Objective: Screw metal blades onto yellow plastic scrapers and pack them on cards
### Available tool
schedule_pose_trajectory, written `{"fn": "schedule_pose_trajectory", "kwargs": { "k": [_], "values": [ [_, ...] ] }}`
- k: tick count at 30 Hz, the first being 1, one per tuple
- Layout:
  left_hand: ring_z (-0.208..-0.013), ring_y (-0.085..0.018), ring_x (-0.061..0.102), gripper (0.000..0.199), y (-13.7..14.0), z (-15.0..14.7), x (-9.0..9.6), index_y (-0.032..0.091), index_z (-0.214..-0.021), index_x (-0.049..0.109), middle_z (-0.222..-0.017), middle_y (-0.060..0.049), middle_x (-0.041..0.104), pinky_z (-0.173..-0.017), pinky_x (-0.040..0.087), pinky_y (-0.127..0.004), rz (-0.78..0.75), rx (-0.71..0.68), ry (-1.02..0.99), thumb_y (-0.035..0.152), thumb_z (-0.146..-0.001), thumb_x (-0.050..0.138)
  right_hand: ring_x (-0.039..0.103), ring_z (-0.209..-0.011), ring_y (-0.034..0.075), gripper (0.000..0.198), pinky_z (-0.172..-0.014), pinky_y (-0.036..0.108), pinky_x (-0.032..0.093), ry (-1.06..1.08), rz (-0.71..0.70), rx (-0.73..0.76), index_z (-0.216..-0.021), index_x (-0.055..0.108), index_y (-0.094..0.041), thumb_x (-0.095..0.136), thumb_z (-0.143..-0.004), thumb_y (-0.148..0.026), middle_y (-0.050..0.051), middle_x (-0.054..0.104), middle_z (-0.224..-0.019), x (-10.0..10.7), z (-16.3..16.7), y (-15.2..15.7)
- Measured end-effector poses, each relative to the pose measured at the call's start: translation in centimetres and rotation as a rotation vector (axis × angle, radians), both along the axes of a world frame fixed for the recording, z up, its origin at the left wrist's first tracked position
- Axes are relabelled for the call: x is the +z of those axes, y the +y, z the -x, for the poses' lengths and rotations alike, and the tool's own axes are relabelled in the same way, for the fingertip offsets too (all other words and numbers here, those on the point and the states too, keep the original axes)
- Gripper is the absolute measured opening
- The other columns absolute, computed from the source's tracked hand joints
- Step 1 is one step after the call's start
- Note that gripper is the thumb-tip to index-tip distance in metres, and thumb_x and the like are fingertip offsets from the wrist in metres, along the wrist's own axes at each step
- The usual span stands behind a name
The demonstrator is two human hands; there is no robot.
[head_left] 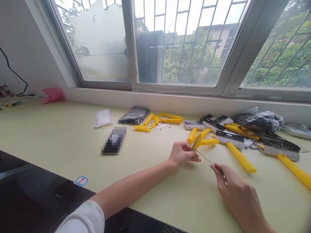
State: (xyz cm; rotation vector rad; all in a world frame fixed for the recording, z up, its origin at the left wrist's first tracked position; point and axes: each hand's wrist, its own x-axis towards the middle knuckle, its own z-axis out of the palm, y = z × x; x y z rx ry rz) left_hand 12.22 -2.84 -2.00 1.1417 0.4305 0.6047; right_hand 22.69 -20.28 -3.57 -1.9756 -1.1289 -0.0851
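Observation:
Around the head of a yellow plastic scraper (206, 141), the fingers of my left hand (182, 152) are closed, holding it above the table with its handle pointing right. My right hand (228, 179) grips a screwdriver (205, 157), whose thin metal shaft reaches up and left to the scraper's head. The tip meets the head close to my left fingertips; I cannot make out a screw there. The screwdriver's handle is mostly hidden in my right hand. Just behind the held scraper lies another yellow handle (192, 135).
Yellow scrapers (157, 120) lie at the back beside a dark plastic packet (134, 115) and a white packet (103, 118). Small screws lie near them. Carded yellow-handled tools (241, 157) spread on the right, before a clear bag (261, 119). A blurred dark object (114, 141) lies left.

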Motion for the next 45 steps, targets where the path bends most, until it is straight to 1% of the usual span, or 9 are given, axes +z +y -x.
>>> {"fn": "schedule_pose_trajectory", "kwargs": {
  "k": [2,5,11,14,18,21,29,37,45],
  "values": [
    [-0.063,-0.022,0.075,0.033,0.0,0.0,0.1,0.012,-0.072,0.054,-0.07,-0.009,0.072,-0.07,0.065,-0.037,-0.002,-0.006,0.0,0.018,-0.069,0.087,0.046,-0.064,0.019,0.044,-0.065,0.036,0.025,-0.009,0.018,-0.035,-0.09,0.068,-0.023,0.053,-0.087,-0.063,0.006,0.063,-0.077,0.1,0.3,0.1],
    [-0.061,-0.022,0.075,0.036,0.0,-0.1,-0.1,0.011,-0.072,0.055,-0.068,-0.009,0.071,-0.066,0.065,-0.036,-0.016,-0.015,-0.01,0.022,-0.067,0.089,0.033,-0.057,0.015,0.048,-0.062,0.034,0.027,0.084,0.042,-0.026,-0.084,0.068,-0.023,0.051,-0.085,-0.069,0.001,0.05,-0.065,0.6,1.0,0.0],
    [-0.059,-0.022,0.073,0.038,0.0,-0.4,-0.6,0.011,-0.071,0.055,-0.065,-0.007,0.069,-0.062,0.064,-0.037,-0.062,-0.044,-0.03,0.028,-0.065,0.088,0.022,-0.047,0.011,0.064,-0.043,0.027,0.021,0.577,0.184,0.031,-0.084,0.064,-0.019,0.043,-0.087,-0.08,-0.007,0.021,-0.056,2.3,-0.8,0.4],
    [-0.06,-0.02,0.073,0.031,-0.2,-0.4,-0.6,0.012,-0.071,0.054,-0.065,-0.005,0.067,-0.064,0.064,-0.037,-0.109,-0.031,-0.016,0.023,-0.069,0.083,0.016,-0.047,0.011,0.07,-0.039,0.027,0.02,0.673,0.219,0.097,-0.083,0.063,-0.018,0.04,-0.084,-0.084,-0.009,0.017,-0.057,2.7,-1.6,0.8],
    [-0.066,-0.018,0.074,0.019,-0.5,-0.2,-0.5,0.015,-0.078,0.051,-0.071,-0.003,0.067,-0.067,0.064,-0.037,-0.2,0.027,0.009,0.018,-0.079,0.07,0.031,-0.05,0.012,0.057,-0.045,0.026,0.028,0.556,0.165,0.055,-0.1,0.059,-0.023,0.051,-0.085,-0.078,-0.007,0.035,-0.059,2.6,-0.1,0.7],
    [-0.068,-0.018,0.073,0.018,-0.8,0.1,-0.7,0.017,-0.08,0.048,-0.072,-0.001,0.065,-0.067,0.063,-0.034,-0.304,0.057,0.03,0.019,-0.082,0.066,0.046,-0.064,0.015,0.045,-0.059,0.028,0.038,0.316,0.122,0.028,-0.089,0.054,-0.027,0.058,-0.085,-0.071,-0.002,0.055,-0.074,2.2,0.9,0.0],
    [-0.061,-0.01,0.052,0.022,-1.1,1.0,-0.6,0.019,-0.071,0.045,-0.069,0.002,0.057,-0.062,0.044,-0.024,-0.71,0.12,0.07,0.012,-0.078,0.065,0.046,-0.06,0.017,0.042,-0.061,0.029,0.041,0.084,0.245,-0.013,-0.087,0.058,-0.03,0.046,-0.087,-0.071,-0.003,0.06,-0.072,1.2,-0.4,-0.9],
    [-0.056,-0.009,0.038,0.028,-1.5,1.9,1.2,0.021,-0.067,0.035,-0.063,0.004,0.046,-0.056,0.034,-0.023,-0.976,0.139,0.011,0.01,-0.085,0.054,0.064,-0.076,0.019,0.049,-0.066,0.026,0.051,0.252,0.161,0.024,-0.085,0.061,-0.025,0.051,-0.086,-0.072,0.004,0.066,-0.084,0.7,-0.2,-0.5],
    [-0.063,-0.011,0.057,0.023,-2.0,2.0,1.7,0.021,-0.074,0.04,-0.071,0.0,0.063,-0.06,0.046,-0.022,-0.957,0.194,-0.02,0.019,-0.087,0.058,0.063,-0.074,0.018,0.05,-0.071,0.027,0.06,0.588,0.063,0.197,-0.084,0.063,-0.021,0.061,-0.082,-0.071,0.004,0.063,-0.081,1.1,0.1,-0.1]
  ]
}}
